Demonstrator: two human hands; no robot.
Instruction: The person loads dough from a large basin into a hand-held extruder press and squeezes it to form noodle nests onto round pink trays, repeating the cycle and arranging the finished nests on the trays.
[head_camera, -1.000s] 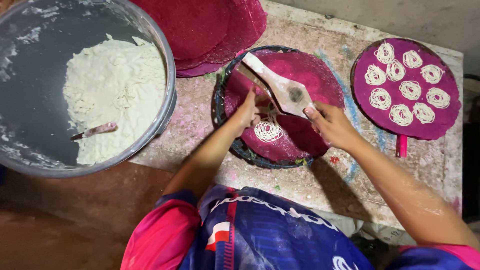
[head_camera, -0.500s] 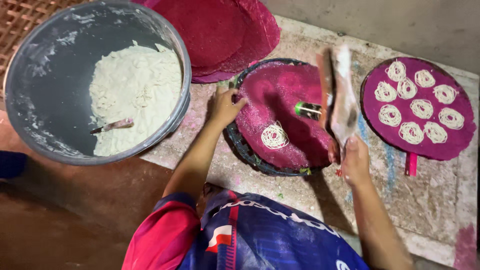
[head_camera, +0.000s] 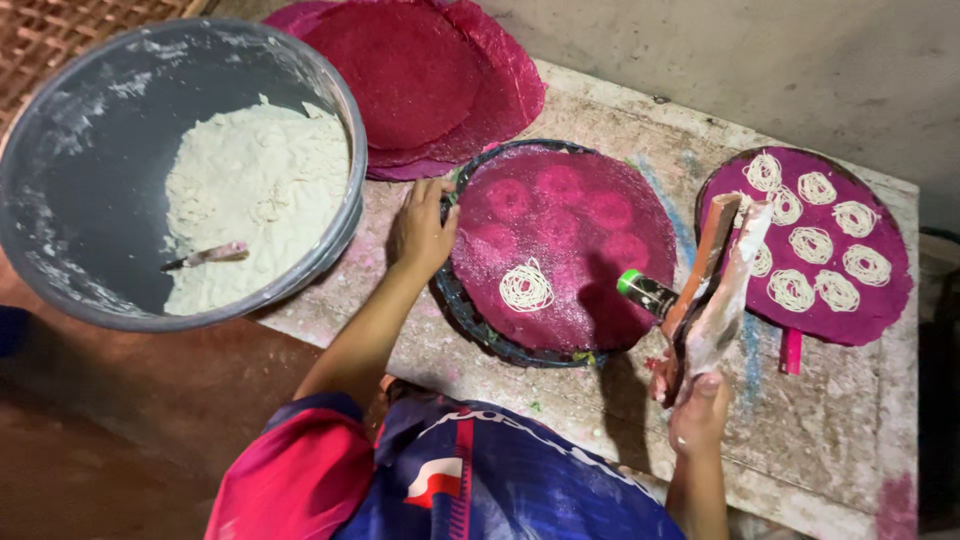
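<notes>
- The left hand (head_camera: 422, 228) rested on the near-left rim of the round magenta mat (head_camera: 590, 215), fingers curled over the edge of the dark tray (head_camera: 468, 320) under it, steadying it on the table (head_camera: 850, 430).
- The right hand (head_camera: 698, 412) was closed around the lower end of a wooden noodle press (head_camera: 705, 290), held upright and tilted off the mat, above the gap between the two mats; its green-tipped barrel (head_camera: 645, 292) pointed toward the mat in work.
- That mat carried one finished coil of white noodle strands (head_camera: 526, 286) near its front edge. Several pale round marks showed further back, but no other coils lay there, so most of it appeared left to fill.
- By the right edge of the table, a second magenta mat (head_camera: 880, 310) was fully loaded with coils in rows; that one looked done.
- A stack of bare magenta mats (head_camera: 420, 70) lay at the far edge, apparently not yet used.
- At the left end, the large grey basin (head_camera: 60, 270) held plenty of white dough (head_camera: 250, 200), with a small scraper (head_camera: 205, 257) lying in it.
</notes>
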